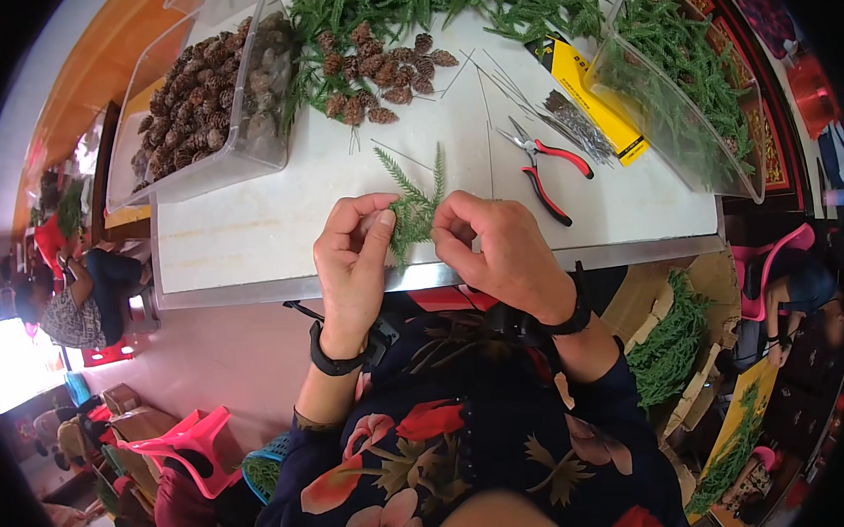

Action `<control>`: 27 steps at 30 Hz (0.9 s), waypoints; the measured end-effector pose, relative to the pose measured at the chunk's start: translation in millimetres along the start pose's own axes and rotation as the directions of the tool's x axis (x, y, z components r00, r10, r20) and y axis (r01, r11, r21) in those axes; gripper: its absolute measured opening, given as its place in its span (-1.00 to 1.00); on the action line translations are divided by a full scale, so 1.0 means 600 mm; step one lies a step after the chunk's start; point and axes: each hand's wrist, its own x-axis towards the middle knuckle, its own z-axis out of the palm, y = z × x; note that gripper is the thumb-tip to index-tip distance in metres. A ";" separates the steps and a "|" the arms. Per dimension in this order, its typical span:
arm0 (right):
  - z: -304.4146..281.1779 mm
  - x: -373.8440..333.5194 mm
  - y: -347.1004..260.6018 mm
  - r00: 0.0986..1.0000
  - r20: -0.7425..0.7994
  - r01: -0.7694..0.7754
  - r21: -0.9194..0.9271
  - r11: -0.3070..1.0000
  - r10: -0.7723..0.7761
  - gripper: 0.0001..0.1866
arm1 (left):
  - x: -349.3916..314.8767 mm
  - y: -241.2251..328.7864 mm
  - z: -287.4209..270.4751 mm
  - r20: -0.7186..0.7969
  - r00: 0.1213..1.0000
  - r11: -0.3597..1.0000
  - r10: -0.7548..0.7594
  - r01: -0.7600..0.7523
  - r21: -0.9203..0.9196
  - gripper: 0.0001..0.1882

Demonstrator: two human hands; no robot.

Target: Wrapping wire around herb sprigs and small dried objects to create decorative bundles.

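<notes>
Fanning out over the near edge of the white table [239, 240], the small green sprig [416, 209] carries short, needle-like leaves on slim stems, two tips pointing away from me and a lower bit hanging toward the table's edge. My left fingers cover part of its left side, and where its stems join is hard to make out. My left hand [356, 248] pinches it between thumb and forefinger. My right hand [497, 245] has thumb and fingers bent close together at its right side; I cannot tell whether they grip it.
</notes>
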 end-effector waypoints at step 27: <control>-0.005 -0.022 0.016 0.999 0.025 -0.046 0.341 0.939 0.040 -0.84 | -0.019 -0.024 -0.005 0.272 0.917 0.803 -0.293 0.390 -0.450 -0.84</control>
